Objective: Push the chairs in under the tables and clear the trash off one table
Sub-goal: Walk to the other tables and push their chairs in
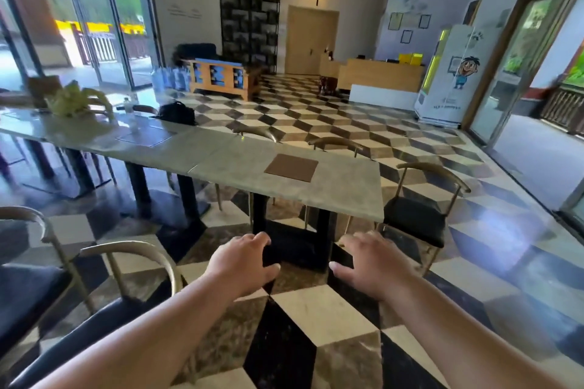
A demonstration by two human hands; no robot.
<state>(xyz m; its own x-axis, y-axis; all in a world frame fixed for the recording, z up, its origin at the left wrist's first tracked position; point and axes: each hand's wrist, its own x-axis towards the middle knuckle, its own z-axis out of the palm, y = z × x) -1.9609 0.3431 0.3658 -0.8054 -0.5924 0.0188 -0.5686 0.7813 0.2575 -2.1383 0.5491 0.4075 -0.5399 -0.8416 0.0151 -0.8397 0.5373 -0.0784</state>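
**Both hands hovering empty before the nearest surface**

Checkered floor tiles (319,313) are filling the hall, with a row of grey stone tables running from 9 o'clock toward centre. Both arms are reaching forward at 6 o'clock. The left hand (243,265) and the right hand (373,262) are hanging palm-down over the floor, each grip released with fingers spread and touching nothing. The nearest surface (316,186) is sitting at 12 o'clock, carrying a brown square mat (291,167). One black-seated chair (420,208) is standing out from its end at 2 o'clock. Another chair (104,303) is standing at 8 o'clock. On the far surface at 10 o'clock, crumpled yellowish trash (71,101) is lying beside a black bag (177,113).
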